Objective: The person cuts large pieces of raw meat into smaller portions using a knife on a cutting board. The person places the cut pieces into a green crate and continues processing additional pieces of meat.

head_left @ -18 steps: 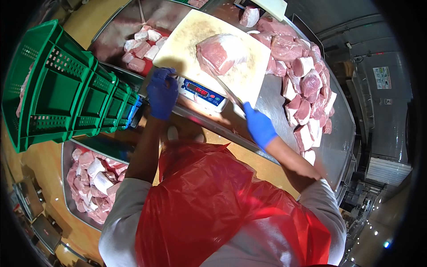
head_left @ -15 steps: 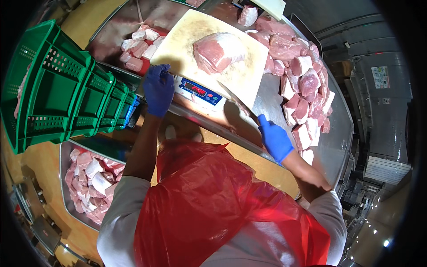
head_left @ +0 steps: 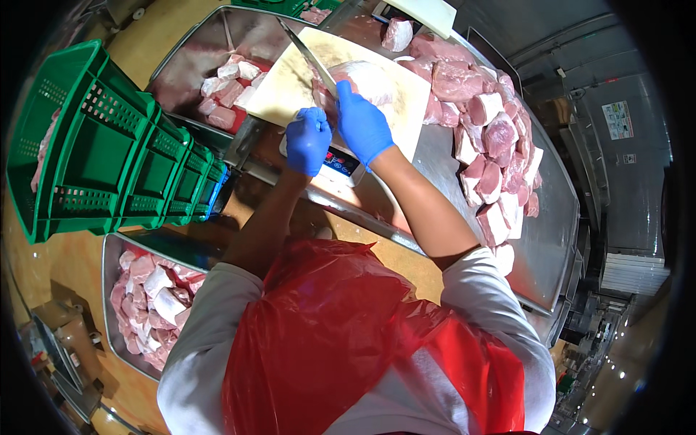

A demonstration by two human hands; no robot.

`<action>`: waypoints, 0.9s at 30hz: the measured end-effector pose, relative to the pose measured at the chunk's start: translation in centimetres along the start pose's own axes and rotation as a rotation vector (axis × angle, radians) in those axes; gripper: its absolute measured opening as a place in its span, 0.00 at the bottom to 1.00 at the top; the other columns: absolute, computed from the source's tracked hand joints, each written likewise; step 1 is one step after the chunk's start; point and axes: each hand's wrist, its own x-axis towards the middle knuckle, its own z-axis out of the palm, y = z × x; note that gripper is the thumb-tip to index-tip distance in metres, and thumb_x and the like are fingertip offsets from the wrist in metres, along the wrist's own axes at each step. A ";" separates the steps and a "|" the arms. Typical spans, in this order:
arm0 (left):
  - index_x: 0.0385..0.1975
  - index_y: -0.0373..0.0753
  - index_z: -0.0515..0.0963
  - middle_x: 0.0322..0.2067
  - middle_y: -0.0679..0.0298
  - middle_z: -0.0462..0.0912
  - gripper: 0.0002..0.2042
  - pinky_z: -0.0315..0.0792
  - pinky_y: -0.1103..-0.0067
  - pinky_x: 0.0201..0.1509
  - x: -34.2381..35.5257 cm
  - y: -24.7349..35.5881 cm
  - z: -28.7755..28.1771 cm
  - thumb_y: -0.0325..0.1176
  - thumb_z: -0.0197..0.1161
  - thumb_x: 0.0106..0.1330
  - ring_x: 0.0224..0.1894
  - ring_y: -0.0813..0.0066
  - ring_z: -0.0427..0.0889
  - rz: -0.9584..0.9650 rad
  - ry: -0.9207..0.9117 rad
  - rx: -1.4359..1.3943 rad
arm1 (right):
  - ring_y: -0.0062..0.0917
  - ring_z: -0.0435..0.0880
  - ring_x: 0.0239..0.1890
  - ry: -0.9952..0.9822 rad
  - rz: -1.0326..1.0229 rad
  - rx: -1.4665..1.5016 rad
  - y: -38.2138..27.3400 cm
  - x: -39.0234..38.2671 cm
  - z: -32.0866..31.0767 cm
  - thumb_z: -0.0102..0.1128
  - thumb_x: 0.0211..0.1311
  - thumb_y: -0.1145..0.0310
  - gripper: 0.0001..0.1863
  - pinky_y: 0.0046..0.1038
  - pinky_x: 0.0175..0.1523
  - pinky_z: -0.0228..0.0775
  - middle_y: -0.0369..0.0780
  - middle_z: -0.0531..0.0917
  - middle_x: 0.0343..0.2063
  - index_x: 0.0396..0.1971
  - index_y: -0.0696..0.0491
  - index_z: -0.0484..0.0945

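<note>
Looks like a cutting step, probably between strokes. Knife (head_left: 308, 58) in right hand (head_left: 362, 125), right fingers clamped round the grip end. Blade slanting up and away to the left, across cutting board (head_left: 279, 101) and in front of big meat piece (head_left: 366, 76), tip over steel tray (head_left: 183, 71) in this view. Can't confirm edge contact with the meat.

Left hand (head_left: 309, 141) just beside the right, at the near edge of the board. Left fingers curled together, nothing visible in them; can't tell about anything tucked inside. Big meat piece on the board, partly hidden by blade and right hand.

Next move likely calls for steadying the meat, with left fingers clear of the blade line.

Surface: steel worktop (head_left: 444, 161), wet-looking shine, meat pile (head_left: 500, 138) along the right. Scale (head_left: 342, 163) at the board's near edge, partly covered by hands. Cut chunks (head_left: 228, 93) in the tray.

Room: green crates (head_left: 94, 156) stacked at left, steel tub (head_left: 109, 272) of meat pieces (head_left: 156, 301) below, ochre floor (head_left: 80, 261), grey panelled wall (head_left: 634, 210) at right with posted sheet (head_left: 618, 119).
</note>
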 end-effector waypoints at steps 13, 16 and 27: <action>0.38 0.38 0.77 0.27 0.56 0.78 0.09 0.74 0.66 0.36 0.0 0.2 -5.8 0.24 0.64 0.58 0.30 0.56 0.79 0.083 0.110 -0.030 | 0.52 0.84 0.31 -0.399 0.097 -0.321 7.9 -16.9 -7.8 0.47 0.72 0.70 0.12 0.49 0.32 0.75 0.53 0.81 0.32 0.51 0.52 0.64; 0.44 0.37 0.77 0.33 0.51 0.78 0.14 0.76 0.65 0.41 -0.8 3.6 -4.3 0.27 0.66 0.58 0.35 0.53 0.80 0.097 0.084 -0.160 | 0.52 0.83 0.30 -0.182 0.033 -0.233 6.4 -15.9 -8.7 0.46 0.74 0.68 0.08 0.50 0.31 0.73 0.54 0.80 0.30 0.47 0.53 0.64; 0.33 0.37 0.79 0.35 0.58 0.80 0.08 0.78 0.70 0.45 -1.5 1.4 -0.1 0.25 0.69 0.55 0.38 0.58 0.83 0.105 0.074 -0.194 | 0.53 0.84 0.35 -0.041 -0.085 -0.024 1.5 -1.7 -1.8 0.50 0.69 0.67 0.14 0.50 0.38 0.75 0.55 0.83 0.33 0.51 0.55 0.66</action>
